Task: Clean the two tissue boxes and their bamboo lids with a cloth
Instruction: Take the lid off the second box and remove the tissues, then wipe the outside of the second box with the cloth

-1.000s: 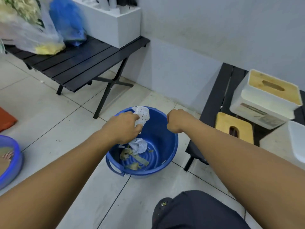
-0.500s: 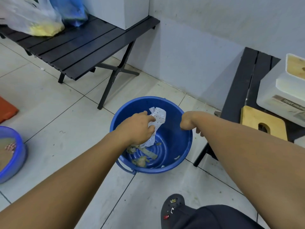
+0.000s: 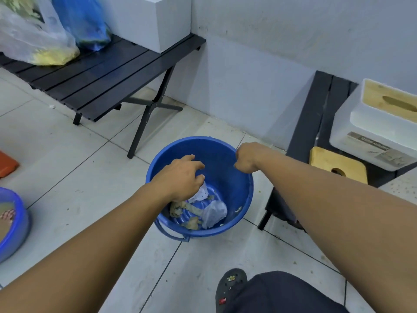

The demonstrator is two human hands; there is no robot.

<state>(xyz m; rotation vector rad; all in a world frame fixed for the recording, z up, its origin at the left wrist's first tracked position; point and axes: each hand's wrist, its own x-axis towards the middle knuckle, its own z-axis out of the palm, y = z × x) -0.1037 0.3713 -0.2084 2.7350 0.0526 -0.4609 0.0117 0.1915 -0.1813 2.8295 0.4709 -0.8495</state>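
1. A pale tiled floor [image 3: 67, 154] meets a grey-white wall. A low black slatted surface [image 3: 313, 114] runs along the right.
2. A white dotted cloth [image 3: 201, 194] hangs inside a blue bucket [image 3: 225, 172], just above its bottom.
3. The left hand [image 3: 180, 179] holds it palm down, its grip closed and the fingertips bunched round the top of the cloth.
4. Beneath it lie a crumpled white wad [image 3: 214, 213] and pale scraps [image 3: 180, 211]. The cloth's hem is close to them, perhaps touching.
5. The right hand [image 3: 247, 159] hovers at the bucket's far rim with its fingers curled under and nothing showing in them. Whether it touches the rim I cannot tell.
6. On the surface, well apart from the bucket, a white tissue box [image 3: 370, 141] wears its bamboo lid [image 3: 390, 102]. A loose bamboo lid [image 3: 338, 164] lies just in front of it. A second box is not clearly in view.
7. The step looks like handling the cloth over the bucket. To do it well, I would keep the cloth off the scraps, shake it inside the rim so nothing falls on the floor, and pinch it firmly before carrying it to the loose bamboo lid.
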